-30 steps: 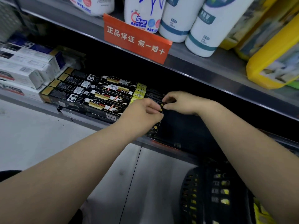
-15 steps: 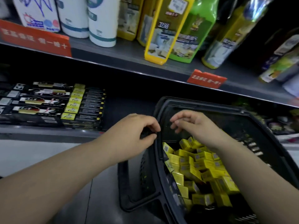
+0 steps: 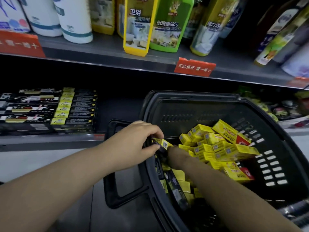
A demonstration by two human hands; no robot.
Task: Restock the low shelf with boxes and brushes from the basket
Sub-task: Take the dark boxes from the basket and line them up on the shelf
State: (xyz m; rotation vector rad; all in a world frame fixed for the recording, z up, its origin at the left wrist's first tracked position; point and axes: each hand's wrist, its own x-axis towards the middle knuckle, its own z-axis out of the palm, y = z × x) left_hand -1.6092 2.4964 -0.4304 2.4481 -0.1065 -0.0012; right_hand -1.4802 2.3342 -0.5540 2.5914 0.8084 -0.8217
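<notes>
A black plastic basket [image 3: 192, 96] stands on the floor in front of the low shelf [image 3: 50, 140], holding several small yellow boxes [image 3: 217, 144] and some long dark ones [image 3: 173, 181]. My left hand [image 3: 135, 143] is at the basket's left rim and grips the end of a yellow and black box [image 3: 164, 143]. My right hand [image 3: 175, 152] reaches into the pile just below that box, with its fingers hidden among the boxes. Rows of black and yellow boxes [image 3: 66, 109] lie flat on the low shelf at left.
The upper shelf [image 3: 150, 62] carries white bottles [image 3: 73, 20] and yellow and green cleaner packs [image 3: 137, 25], with red tags [image 3: 194, 66] on its edge. The basket's handle [image 3: 117, 164] lies folded out to the left. Mixed goods [image 3: 284, 108] fill the low shelf at right.
Both hands left the shelf boxes and dropped into the basket. My left hand now grips a box at the rim, and my right hand has gone deeper among the boxes.
</notes>
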